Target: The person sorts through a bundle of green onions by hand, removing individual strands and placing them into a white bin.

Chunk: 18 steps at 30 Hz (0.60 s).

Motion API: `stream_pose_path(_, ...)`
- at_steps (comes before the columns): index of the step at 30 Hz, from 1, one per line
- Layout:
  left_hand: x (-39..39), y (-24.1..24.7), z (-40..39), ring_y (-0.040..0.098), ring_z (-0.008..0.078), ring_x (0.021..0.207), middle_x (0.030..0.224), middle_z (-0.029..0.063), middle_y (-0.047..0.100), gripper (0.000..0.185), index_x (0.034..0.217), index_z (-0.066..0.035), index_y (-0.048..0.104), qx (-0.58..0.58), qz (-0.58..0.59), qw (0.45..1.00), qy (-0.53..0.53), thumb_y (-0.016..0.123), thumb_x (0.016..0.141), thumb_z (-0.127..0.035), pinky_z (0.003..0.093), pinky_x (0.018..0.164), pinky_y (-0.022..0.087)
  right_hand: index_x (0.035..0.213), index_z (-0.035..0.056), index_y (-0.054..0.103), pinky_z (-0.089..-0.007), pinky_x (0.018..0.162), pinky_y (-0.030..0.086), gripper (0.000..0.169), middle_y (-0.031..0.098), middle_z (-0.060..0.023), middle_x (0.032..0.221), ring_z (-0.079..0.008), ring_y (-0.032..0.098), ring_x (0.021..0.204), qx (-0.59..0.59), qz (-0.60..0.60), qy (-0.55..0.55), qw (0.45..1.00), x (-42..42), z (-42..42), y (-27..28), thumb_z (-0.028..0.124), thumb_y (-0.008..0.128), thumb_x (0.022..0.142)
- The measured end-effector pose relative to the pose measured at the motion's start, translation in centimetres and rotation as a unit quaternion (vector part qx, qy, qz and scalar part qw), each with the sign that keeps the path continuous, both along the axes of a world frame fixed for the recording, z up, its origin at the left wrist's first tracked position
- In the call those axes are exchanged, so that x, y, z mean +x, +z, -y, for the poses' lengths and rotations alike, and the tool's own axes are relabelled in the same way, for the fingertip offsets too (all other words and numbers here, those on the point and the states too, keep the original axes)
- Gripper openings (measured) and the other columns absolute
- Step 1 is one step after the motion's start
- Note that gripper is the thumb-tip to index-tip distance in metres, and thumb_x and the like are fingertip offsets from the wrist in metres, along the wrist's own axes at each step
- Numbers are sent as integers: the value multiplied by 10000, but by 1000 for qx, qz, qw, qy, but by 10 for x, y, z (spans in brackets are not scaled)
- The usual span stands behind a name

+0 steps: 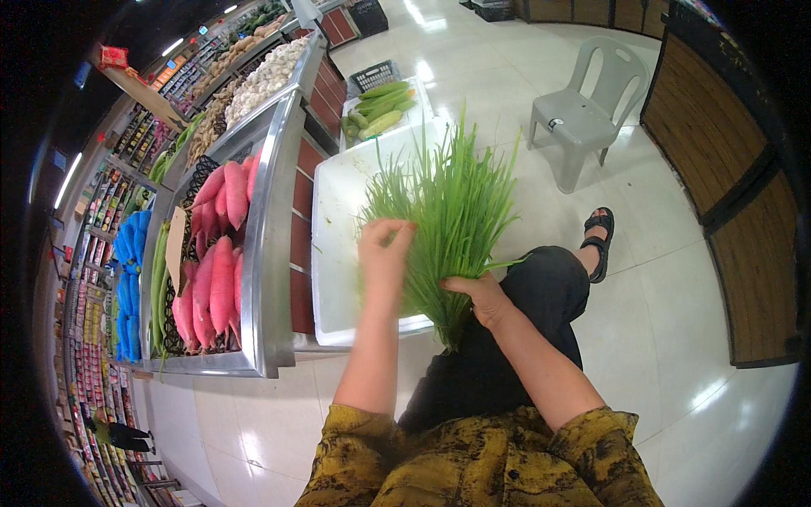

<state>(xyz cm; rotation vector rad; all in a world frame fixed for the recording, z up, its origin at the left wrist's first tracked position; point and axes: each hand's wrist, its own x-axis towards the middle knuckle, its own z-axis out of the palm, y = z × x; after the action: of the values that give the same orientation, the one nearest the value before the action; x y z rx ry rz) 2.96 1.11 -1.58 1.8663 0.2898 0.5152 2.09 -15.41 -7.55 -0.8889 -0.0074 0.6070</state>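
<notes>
A large bunch of green Chinese chives [443,203] fans out above my lap, blade tips pointing away from me. My right hand [481,296] grips it near the gathered lower end, with the thumb across the front. To the left, my left hand [385,246] is raised over the leaves with thumb and forefinger brought together. Whether a blade is pinched between them is too blurred to tell. Behind the bunch stands a white foam box [342,253], its inner wall dotted with small green scraps. The bunch hides the box's right part.
At left, a metal-edged display stand [269,222] holds pink radishes [215,279]; garlic [272,73] lies beyond. Green gourds [383,111] rest in another white box. A grey plastic chair [586,108] stands right of them, near wood-panelled counters [709,152]. Another person [117,431] stands by the far-left shelves.
</notes>
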Motion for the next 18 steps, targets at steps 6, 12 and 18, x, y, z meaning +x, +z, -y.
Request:
stream_pose_path(6,-13,14,4,463,259,1093,1158,94,549,57,781,-94,685,112,32,990,83,710,731,-84,369,918,363,1158,32,574,-329,908,425,493,621,-68,1104,-197,574,1017,5,0,0,1000,0,-3,-4,25,712,685)
stream_pose_path(12,-45,39,44,426,320,1105,1214,71,543,119,716,-104,678,512,206,821,149,736,631,-44,397,937,325,1151,31,576,-339,900,433,487,627,-77,1089,-209,585,997,1,-15,2,1000,3,0,-12,21,712,683)
stream_pose_path(18,-51,25,41,495,75,567,804,44,639,65,844,-19,616,151,133,975,-96,604,805,31,199,511,402,1111,34,596,-351,867,450,465,637,-73,1059,-210,603,944,-8,8,-13,1000,4,-5,-18,42,718,662)
